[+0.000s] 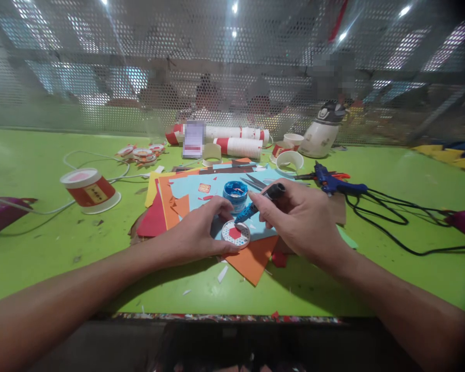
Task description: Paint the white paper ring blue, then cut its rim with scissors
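Note:
My left hand [201,227] holds a small round white disc [235,234] by its edge, thumb below and fingers above. A red hexagon sits in the disc's middle, with blue dots around it. In my right hand [302,222] is a black marker [273,192], tilted, its lower end covered in blue. That blue end meets or hovers just over the disc's upper edge; I cannot tell which. Right behind the disc stands an open jar of blue paint [235,192]. Light blue paper [189,194] and orange paper [256,261] lie beneath.
A blue glue gun [339,183] with a black cable lies at right. Scissors [256,181] rest behind my right hand. A red-and-white paper cup [91,190] stands at left. Farther back are stacked cups [238,148], a phone [194,140], a bottle [322,132] and small crafts [143,154].

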`<state>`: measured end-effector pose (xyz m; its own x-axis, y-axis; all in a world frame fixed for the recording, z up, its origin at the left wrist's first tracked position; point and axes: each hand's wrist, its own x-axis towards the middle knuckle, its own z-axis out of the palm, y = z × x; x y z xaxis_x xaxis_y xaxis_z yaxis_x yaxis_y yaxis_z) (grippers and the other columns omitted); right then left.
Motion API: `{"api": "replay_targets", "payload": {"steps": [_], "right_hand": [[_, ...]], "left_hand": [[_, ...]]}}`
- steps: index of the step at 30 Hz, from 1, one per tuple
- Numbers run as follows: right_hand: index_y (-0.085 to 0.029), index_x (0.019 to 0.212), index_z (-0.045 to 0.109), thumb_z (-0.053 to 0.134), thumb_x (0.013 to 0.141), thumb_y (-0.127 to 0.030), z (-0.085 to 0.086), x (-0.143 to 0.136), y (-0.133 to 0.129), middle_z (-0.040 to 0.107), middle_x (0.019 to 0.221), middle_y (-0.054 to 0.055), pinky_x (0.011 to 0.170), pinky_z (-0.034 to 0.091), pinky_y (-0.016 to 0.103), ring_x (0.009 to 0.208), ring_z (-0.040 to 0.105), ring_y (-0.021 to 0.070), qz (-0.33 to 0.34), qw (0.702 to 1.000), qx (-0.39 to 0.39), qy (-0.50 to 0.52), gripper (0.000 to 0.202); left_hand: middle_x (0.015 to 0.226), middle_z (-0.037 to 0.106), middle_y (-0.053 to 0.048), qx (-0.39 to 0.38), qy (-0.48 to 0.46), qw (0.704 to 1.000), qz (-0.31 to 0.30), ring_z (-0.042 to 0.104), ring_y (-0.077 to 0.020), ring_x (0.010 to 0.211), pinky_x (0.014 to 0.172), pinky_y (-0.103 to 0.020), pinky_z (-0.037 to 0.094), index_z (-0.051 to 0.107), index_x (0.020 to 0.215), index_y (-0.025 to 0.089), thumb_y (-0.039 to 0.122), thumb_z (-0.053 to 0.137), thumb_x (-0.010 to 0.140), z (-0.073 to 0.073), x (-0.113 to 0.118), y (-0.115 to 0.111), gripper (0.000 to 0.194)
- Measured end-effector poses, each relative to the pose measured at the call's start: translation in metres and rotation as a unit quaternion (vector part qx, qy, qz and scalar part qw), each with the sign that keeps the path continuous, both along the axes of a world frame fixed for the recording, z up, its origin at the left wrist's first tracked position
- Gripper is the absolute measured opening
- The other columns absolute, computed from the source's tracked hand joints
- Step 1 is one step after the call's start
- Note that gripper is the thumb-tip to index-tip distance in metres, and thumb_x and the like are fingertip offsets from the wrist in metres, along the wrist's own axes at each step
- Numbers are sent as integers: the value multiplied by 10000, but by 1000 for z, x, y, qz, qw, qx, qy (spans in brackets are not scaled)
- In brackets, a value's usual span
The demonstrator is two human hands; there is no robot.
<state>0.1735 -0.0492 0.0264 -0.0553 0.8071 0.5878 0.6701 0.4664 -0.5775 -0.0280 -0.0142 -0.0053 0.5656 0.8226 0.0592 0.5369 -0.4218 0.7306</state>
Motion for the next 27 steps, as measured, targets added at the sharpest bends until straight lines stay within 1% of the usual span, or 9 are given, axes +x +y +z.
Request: {"api": "replay_targets", "payload": {"steps": [5, 9, 12, 17, 23, 27], "right_hand": [[-203, 625, 600, 668, 880, -392, 0, -1, -1, 623, 535, 2, 493, 388, 285, 495, 537, 141, 1, 1000, -1, 19, 325], [-203, 601, 581, 681, 875, -385, -1, -1, -1, 604, 527, -5, 491, 371, 283, 488, 527, 135, 4, 1000, 9, 5, 343], [-199, 607, 577, 686, 869, -397, -3, -2, 0, 597, 530, -7, 479, 347, 286, 479, 523, 135, 6, 1000, 4, 8, 346], [-194, 602, 583, 677, 870, -414, -5, -1, 0, 591, 532, -4, 491, 359, 288, 487, 520, 136, 9, 1000, 4, 26, 359], [-184, 643, 613, 662, 879, -414, -3, -3, -1, 612, 540, 1, 459, 374, 277, 469, 539, 131, -4, 998, 10, 63, 333], [-193, 596, 599, 668, 879, -375, 1, -4, -1, 602, 500, -10, 435, 377, 256, 441, 517, 113, -28, 998, 31, 46, 344]], "left_hand": [[1110, 621, -81, 2, 4, 1000, -5, 579, -234, 889, 724, -348, 445, 511, 1114, 205, 450, 797, 714, -1, -1, 0, 550], [1067, 629, -70, -6, 6, 1000, -1, 584, -238, 887, 723, -348, 442, 507, 1094, 205, 429, 801, 713, -1, -1, 0, 531], [1038, 626, -63, 1, 0, 1000, -3, 585, -243, 894, 730, -348, 441, 505, 1065, 204, 428, 810, 701, -2, -1, 0, 525], [963, 620, -44, -9, 3, 1000, 1, 578, -227, 840, 703, -331, 436, 480, 1117, 198, 409, 812, 696, -2, 0, -1, 576], [904, 593, -21, -9, 15, 1000, 3, 545, -201, 774, 690, -320, 419, 477, 1102, 197, 407, 804, 701, -1, 1, -1, 558], [925, 587, -24, -3, 12, 1000, -1, 535, -197, 781, 700, -318, 415, 481, 1097, 199, 420, 798, 708, -1, 1, 0, 547]]}}
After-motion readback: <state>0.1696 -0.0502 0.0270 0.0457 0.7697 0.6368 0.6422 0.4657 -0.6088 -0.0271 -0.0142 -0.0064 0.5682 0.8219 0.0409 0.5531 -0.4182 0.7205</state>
